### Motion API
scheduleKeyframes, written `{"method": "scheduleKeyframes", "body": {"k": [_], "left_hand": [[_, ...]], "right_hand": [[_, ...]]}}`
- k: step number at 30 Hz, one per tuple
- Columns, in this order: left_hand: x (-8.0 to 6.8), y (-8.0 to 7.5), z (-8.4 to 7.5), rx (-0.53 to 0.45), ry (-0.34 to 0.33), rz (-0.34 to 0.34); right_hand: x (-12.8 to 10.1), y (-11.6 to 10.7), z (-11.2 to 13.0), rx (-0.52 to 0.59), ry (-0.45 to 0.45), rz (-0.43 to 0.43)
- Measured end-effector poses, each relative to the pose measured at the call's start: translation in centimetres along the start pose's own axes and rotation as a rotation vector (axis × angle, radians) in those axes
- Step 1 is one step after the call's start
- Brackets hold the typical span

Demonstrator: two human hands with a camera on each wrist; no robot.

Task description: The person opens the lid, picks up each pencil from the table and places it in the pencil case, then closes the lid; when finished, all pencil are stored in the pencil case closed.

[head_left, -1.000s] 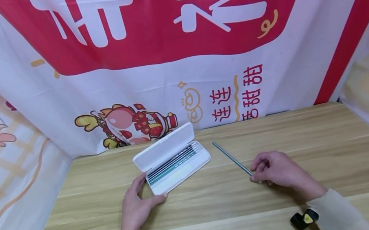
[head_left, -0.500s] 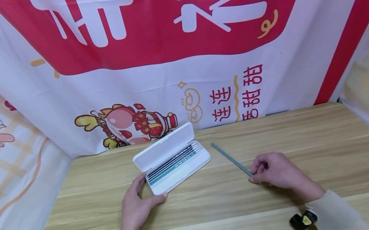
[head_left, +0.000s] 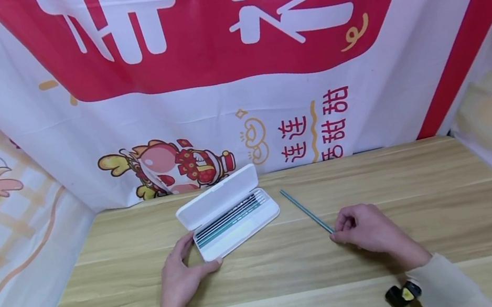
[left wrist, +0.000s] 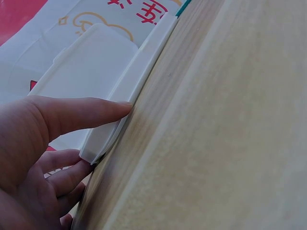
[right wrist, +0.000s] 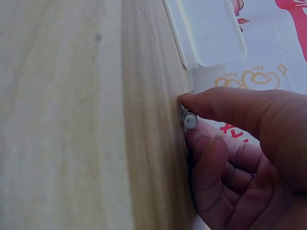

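An open white pencil case (head_left: 237, 223) lies on the wooden table (head_left: 292, 274), lid (head_left: 216, 197) tipped back and several pencils inside. My left hand (head_left: 195, 259) holds its near left corner: the thumb (left wrist: 91, 112) lies along the front wall of the case (left wrist: 144, 72), and the fingers (left wrist: 62, 175) curl round its end. My right hand (head_left: 335, 231) pinches the near end of a teal pencil (head_left: 307, 211) that lies on the table and points away to the left. In the right wrist view the thumb (right wrist: 230, 108) presses on the pencil's white end (right wrist: 190, 120).
A red and white printed banner (head_left: 237, 96) hangs close behind the table and wraps both sides. Bare wood stretches to the right of the right hand and along the front edge. Black wrist cameras (head_left: 403, 294) sit on the sleeves.
The right hand and the pencil have edged slightly to the left, toward the case. The left hand and the case have stayed where they were.
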State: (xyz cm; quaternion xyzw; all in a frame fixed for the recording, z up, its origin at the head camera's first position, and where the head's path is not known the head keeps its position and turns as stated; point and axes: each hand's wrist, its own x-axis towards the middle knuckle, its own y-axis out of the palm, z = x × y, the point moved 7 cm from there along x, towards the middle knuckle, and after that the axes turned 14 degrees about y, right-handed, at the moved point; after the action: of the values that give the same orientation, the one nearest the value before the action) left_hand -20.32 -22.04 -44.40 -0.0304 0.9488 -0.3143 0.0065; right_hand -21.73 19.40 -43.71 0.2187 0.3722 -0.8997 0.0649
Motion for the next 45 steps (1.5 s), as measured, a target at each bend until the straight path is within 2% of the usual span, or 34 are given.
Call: {"method": "scheduleKeyframes", "body": {"k": [5,13,17,20,25,33,45], "left_hand": [[0.0,0.0,0.0,0.001,0.002,0.001],[-0.1,0.1,0.1,-0.002,-0.002,0.001],[0.0,0.1,0.1,0.000,0.001,-0.001],[0.0,0.1,0.1,-0.003,0.002,0.000],[0.0,0.1,0.0,-0.006,0.003,-0.001],[0.0,0.0,0.0,-0.009,0.011,-0.003],[0.0,0.0,0.1,-0.010,0.012,-0.001]], "right_hand": [[0.1,-0.1,-0.1,0.023,-0.005,0.006],[0.1,-0.5,-0.4,0.158,-0.029,0.019],[-0.1,-0.8,-0.4,0.199,-0.010,0.018],[-0.2,-1.2,-0.3,0.226,0.009,0.025],[-0.7,-2.6,0.2,0.292,-0.025,0.036],[-1.7,-4.6,1.2,0.344,-0.077,0.005],[-1.4,-4.1,1.0,0.349,-0.057,0.032]]}}
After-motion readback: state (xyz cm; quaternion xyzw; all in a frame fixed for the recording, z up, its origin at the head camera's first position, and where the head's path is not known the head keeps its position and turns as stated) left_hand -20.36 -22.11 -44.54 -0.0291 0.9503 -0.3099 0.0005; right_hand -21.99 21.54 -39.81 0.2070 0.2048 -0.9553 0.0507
